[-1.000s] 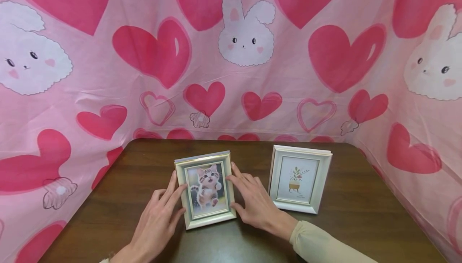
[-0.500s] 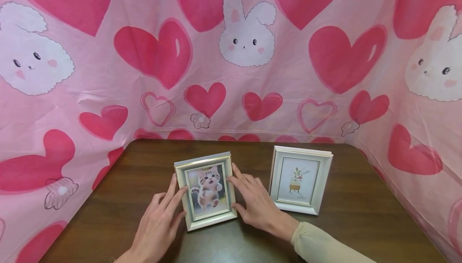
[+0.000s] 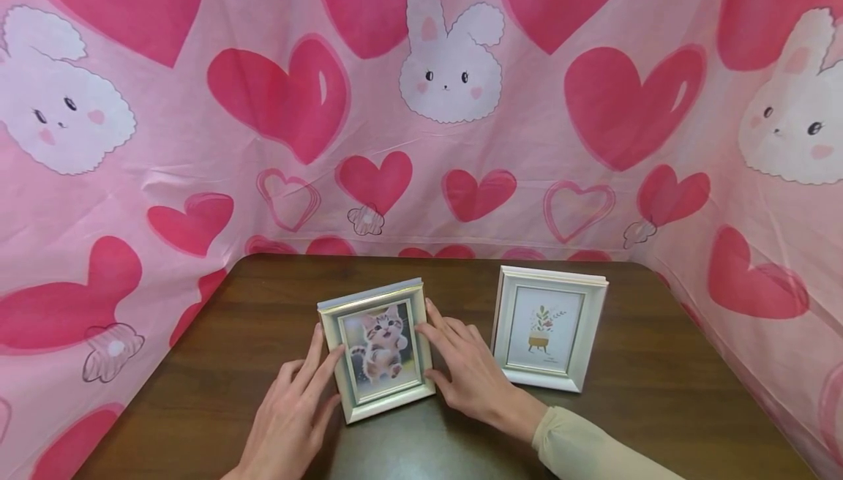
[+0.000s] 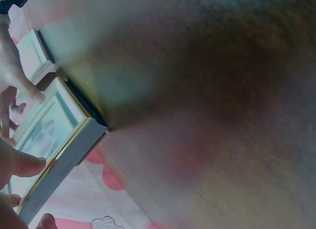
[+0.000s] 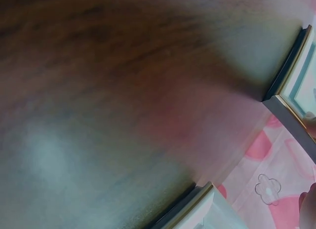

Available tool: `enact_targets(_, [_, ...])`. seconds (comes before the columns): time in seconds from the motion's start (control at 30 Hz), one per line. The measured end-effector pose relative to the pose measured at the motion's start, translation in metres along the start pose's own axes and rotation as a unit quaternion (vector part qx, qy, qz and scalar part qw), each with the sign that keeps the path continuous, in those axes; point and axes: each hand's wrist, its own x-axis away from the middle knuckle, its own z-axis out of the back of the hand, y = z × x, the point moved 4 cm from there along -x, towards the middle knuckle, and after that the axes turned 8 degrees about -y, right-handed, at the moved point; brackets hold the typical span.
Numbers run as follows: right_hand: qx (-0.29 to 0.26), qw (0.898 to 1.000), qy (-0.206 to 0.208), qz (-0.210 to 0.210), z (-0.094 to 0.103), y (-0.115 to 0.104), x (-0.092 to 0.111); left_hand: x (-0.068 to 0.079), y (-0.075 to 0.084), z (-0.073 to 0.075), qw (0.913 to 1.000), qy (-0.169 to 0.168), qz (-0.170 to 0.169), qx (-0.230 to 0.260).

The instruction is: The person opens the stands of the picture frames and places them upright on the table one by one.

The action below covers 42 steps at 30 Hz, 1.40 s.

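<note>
A picture frame with a kitten photo (image 3: 382, 352) stands on the brown table, left of centre, angled in the head view. My left hand (image 3: 283, 414) holds its left side, with the thumb (image 4: 29, 165) showing at the frame edge in the left wrist view. Along the opposite side my right hand (image 3: 470, 370) grips it, fingers near the upper part and thumb lower down. Fingertips behind the frame are hidden. Just right of the right hand stands a second white picture frame with a potted-plant print (image 3: 549, 326), apart from the hand's fingers.
Pink cloth printed with hearts and rabbits (image 3: 454, 136) surrounds the table on the back and both sides. The dark wooden tabletop (image 3: 678, 392) runs to the cloth. A pale sleeve (image 3: 586, 440) covers the right forearm.
The kitten picture frame has turned slightly, its left side coming a little nearer. My left hand has shifted slightly nearer with it; the right hand and the plant picture frame have hardly moved.
</note>
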Motion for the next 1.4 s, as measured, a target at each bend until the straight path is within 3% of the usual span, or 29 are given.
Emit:
enact_targets(0.17, [0.004,1.000,0.008,0.007,0.000,0.000,0.001,0.003,0.001,0.000,1.0000,0.005,-0.005,-0.006])
enact_targets(0.4, [0.008,1.000,0.014,0.013,0.001,0.000,0.002,0.005,0.004,0.001,0.9983,0.042,-0.036,-0.020])
enact_targets(0.9, [0.035,0.998,0.048,0.032,0.000,-0.001,0.005,0.009,0.007,-0.002,0.9954,0.069,-0.062,-0.027])
enact_targets(1.4, [0.040,0.997,0.057,0.042,0.000,0.000,0.010,0.012,0.013,-0.003,0.9929,0.084,-0.063,-0.056])
